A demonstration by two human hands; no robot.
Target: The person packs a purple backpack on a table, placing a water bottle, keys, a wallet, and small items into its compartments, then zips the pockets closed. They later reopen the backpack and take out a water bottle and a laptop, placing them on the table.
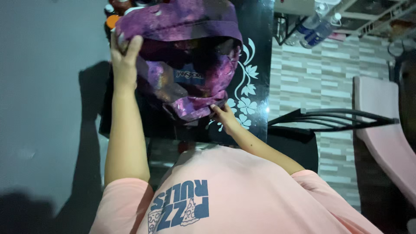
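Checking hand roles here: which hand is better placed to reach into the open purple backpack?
Probably the right hand: it only pinches the backpack's lower edge near the opening, while the left hand grips the far side, holding it up.

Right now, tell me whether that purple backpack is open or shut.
Open. The purple backpack gapes with a dark interior showing; the left hand lifts its top edge and the right hand holds the lower rim.

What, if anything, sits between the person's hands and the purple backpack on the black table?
Nothing visible. The left hand already grips the purple backpack at its upper edge, and the right hand touches its lower edge, both directly on the fabric above the black floral table.
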